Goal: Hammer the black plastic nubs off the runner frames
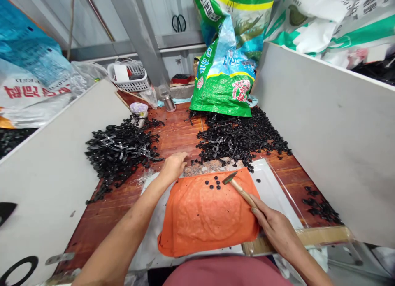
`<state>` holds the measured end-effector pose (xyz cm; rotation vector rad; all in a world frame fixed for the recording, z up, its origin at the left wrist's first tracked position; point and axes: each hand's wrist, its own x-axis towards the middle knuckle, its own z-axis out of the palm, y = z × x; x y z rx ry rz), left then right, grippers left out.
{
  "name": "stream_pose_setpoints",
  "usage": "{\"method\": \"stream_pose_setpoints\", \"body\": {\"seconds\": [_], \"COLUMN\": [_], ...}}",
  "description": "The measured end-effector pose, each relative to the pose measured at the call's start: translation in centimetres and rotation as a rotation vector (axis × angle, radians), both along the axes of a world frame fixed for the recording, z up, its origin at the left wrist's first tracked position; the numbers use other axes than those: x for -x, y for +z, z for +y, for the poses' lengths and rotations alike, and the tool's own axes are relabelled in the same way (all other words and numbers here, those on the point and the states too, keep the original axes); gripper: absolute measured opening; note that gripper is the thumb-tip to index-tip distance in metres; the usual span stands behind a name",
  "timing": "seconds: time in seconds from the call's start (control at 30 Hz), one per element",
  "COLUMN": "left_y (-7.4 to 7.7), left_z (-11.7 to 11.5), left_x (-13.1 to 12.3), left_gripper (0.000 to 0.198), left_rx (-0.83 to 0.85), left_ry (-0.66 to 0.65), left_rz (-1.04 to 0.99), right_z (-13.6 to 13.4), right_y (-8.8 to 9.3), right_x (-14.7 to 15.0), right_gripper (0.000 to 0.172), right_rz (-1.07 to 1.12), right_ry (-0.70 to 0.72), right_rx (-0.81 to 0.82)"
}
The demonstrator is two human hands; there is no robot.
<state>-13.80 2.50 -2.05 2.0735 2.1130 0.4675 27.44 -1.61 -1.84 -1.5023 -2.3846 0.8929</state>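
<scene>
My right hand (273,224) grips the wooden handle of a small hammer (239,186); its metal head rests on the far edge of an orange cloth (206,218). Several small black round pieces (215,183) lie on the cloth just left of the hammer head. My left hand (173,166) reaches forward past the cloth's far left corner, fingers loosely curled, towards the black parts on the wooden table (177,131); I cannot see anything in it.
A pile of black strip-shaped parts (120,148) lies at the left, a heap of black parts (240,136) at the right spilling from a green sack (225,78). White boards (333,129) wall both sides. A basket (129,76) and a metal can (168,100) stand behind.
</scene>
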Motion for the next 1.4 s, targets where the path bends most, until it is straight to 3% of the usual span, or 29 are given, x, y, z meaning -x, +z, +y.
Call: {"method": "stream_pose_setpoints", "body": {"seconds": [0.07,0.17,0.37,0.5,0.67,0.77,0.9,1.07,1.23,1.33,1.4], "left_y": [0.1,0.2,1.3,1.6,1.7,2.5,3.1,1.3,0.1,0.1,0.2], "left_z": [1.5,3.8,6.4,7.4,7.9,6.3,0.9,-5.5,-8.3,-10.0,-10.8], "left_x": [-0.1,0.0,-0.6,-1.9,-2.8,-2.9,-4.3,-8.0,-9.5,-9.0,-8.4], "left_gripper": [0.048,0.044,0.026,0.019,0.017,0.018,0.016,0.018,0.024,0.023,0.025], "left_rx": [0.025,0.082,0.137,0.179,0.156,0.090,0.028,-0.026,-0.149,-0.181,-0.252], "left_ry": [-0.136,-0.361,-0.513,-0.540,-0.393,-0.233,-0.136,-0.131,-0.094,-0.122,-0.051], "left_rz": [0.006,0.006,-0.035,-0.055,-0.048,-0.039,-0.075,-0.070,0.090,0.123,0.078], "right_z": [-0.1,-0.2,-0.1,0.1,0.0,-0.1,-0.1,-0.1,-0.3,-0.3,-0.2], "right_y": [0.0,-0.1,-0.7,-0.6,-0.3,-0.2,0.1,0.3,0.1,-0.2,-0.2], "right_x": [0.1,0.2,0.0,-0.1,0.0,0.1,0.2,0.4,0.4,0.4,0.3], "right_gripper": [0.049,0.049,0.047,0.048,0.049,0.049,0.049,0.049,0.049,0.049,0.050], "right_rz": [-0.005,-0.020,-0.023,-0.021,-0.022,-0.025,-0.023,-0.050,-0.078,-0.089,-0.095], "right_ry": [0.005,-0.019,-0.039,-0.019,-0.017,-0.014,-0.003,-0.020,-0.019,-0.020,-0.016], "right_rx": [-0.009,-0.031,-0.083,-0.055,-0.057,-0.032,-0.014,-0.054,-0.099,-0.098,-0.095]}}
